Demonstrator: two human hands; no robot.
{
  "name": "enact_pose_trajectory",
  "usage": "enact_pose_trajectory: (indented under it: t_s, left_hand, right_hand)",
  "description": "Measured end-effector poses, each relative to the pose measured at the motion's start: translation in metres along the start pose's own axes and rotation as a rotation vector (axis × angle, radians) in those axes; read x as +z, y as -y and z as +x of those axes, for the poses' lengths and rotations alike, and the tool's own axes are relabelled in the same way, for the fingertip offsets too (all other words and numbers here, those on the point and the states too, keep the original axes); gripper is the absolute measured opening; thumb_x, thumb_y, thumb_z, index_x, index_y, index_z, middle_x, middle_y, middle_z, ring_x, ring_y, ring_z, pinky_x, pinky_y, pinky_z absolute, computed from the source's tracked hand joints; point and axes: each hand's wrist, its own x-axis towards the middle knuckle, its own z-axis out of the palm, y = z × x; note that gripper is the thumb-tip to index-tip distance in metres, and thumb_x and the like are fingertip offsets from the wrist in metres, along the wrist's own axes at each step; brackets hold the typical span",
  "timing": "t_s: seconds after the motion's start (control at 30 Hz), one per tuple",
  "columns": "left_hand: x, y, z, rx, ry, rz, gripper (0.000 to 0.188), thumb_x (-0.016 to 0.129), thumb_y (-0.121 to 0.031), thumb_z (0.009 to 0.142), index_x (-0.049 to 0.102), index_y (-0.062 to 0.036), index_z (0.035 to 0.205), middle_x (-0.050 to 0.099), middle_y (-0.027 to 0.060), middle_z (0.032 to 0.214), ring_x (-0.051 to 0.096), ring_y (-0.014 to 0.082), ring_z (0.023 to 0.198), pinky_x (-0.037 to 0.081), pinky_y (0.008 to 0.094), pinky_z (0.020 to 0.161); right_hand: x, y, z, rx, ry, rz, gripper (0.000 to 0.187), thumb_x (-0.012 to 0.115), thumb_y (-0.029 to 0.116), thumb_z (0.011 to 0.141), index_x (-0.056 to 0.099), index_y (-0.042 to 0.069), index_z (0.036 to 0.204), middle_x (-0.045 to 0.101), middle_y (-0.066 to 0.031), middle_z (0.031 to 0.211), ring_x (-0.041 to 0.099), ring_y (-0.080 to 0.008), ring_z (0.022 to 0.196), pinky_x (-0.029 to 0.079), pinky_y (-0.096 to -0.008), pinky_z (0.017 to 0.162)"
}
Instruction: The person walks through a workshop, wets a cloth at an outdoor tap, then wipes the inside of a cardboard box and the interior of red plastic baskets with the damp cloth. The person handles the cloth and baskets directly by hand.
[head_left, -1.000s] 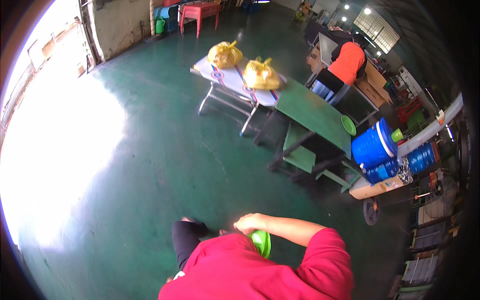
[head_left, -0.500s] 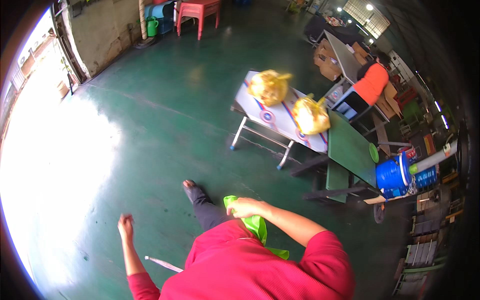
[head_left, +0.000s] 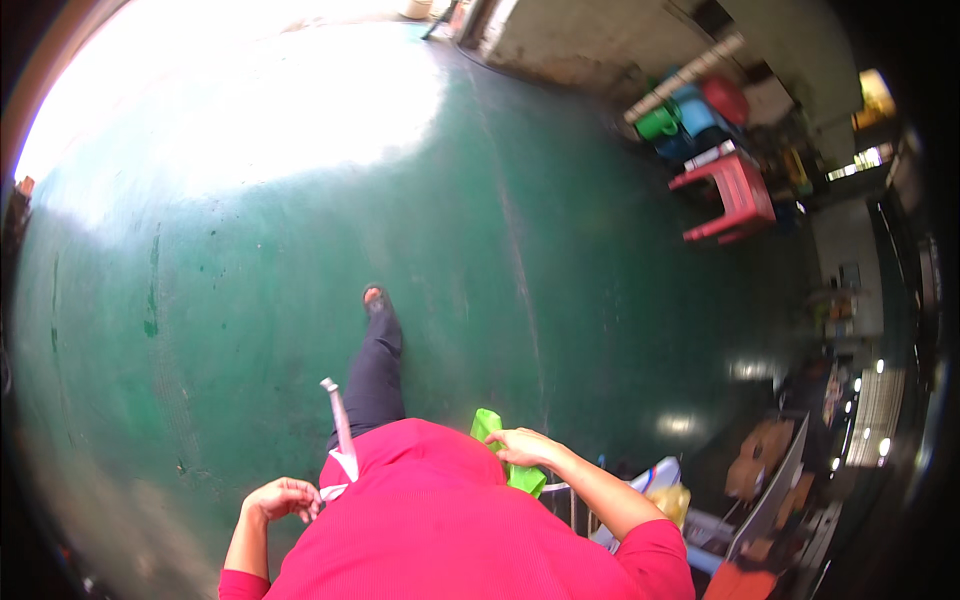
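My right hand is closed on a bright green cloth, held against the right side of my waist. Part of the cloth hangs below the fingers, and I cannot tell whether it is a bag. My left hand is at the left side of my waist, its fingers loosely bent and apart. Close to its fingertips is a pale, strap-like strip, sticking out from beside my red shirt. Whether the fingertips touch the strip is unclear.
Green floor spreads ahead, with bright glare at the far left. A red plastic stool and a green watering can stand by the far-right wall. At lower right are a yellow bag, cardboard boxes and a person in orange.
My view has turned left, so the tables and bags have shifted to the lower right. My left hand has come in to my waist beside the pale strip. The green cloth stays in my right hand.
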Motion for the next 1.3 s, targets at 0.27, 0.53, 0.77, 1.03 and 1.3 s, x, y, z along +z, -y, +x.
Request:
enact_pose_trajectory:
  t_s: [0.27,0.53,0.77,1.03,1.3]
  left_hand:
    - [-0.01,-0.27,0.04,-0.021,-0.146,-0.005,0.027,0.057,-0.009,0.086,0.061,0.0055,0.108,0.067,0.0114,0.099,0.064,0.0199,0.091,0.051,0.0315,0.082]
    - [-0.084,-0.576,0.127,0.057,-0.175,-0.044,0.029,0.057,-0.012,0.086,0.06,0.0047,0.109,0.066,0.0111,0.1,0.063,0.0202,0.092,0.05,0.032,0.083]
    - [-0.136,-0.861,0.177,0.169,-0.259,-0.092,0.03,0.057,-0.015,0.087,0.06,0.004,0.111,0.066,0.0108,0.102,0.063,0.0204,0.093,0.05,0.0325,0.084]
    - [-0.287,-1.223,0.258,0.191,-0.289,0.024,0.032,0.056,-0.018,0.088,0.06,0.0032,0.112,0.066,0.0105,0.104,0.063,0.0207,0.094,0.049,0.0331,0.084]
    - [-0.372,-1.57,0.312,0.105,-0.263,0.209,0.034,0.056,-0.021,0.089,0.06,0.0024,0.114,0.066,0.0102,0.106,0.062,0.021,0.095,0.049,0.0336,0.085]
  right_hand:
    - [-0.339,0.081,0.095,0.144,-0.051,0.048,0.051,0.048,0.014,0.079,0.047,0.011,0.13,0.059,-0.024,0.114,0.056,-0.0354,0.109,0.043,-0.0418,0.094]
    - [-0.634,0.111,0.243,0.18,-0.341,0.149,0.048,0.045,0.012,0.081,0.048,0.012,0.129,0.063,-0.0222,0.102,0.061,-0.0332,0.1,0.048,-0.0407,0.086]
    - [-1.009,0.214,0.378,0.155,0.165,-0.278,0.046,0.051,0.015,0.078,0.053,0.014,0.124,0.066,-0.0174,0.098,0.065,-0.0299,0.091,0.05,-0.0403,0.081]
    - [-1.447,0.383,0.609,-0.169,-0.549,-0.666,0.036,0.055,0.025,0.085,0.053,0.016,0.12,0.065,-0.0166,0.101,0.061,-0.0349,0.095,0.047,-0.0447,0.083]
    - [-1.816,0.354,0.681,0.045,-1.255,-0.143,0.031,0.059,0.023,0.082,0.063,0.014,0.111,0.062,-0.0145,0.111,0.058,-0.0302,0.104,0.046,-0.0402,0.088]
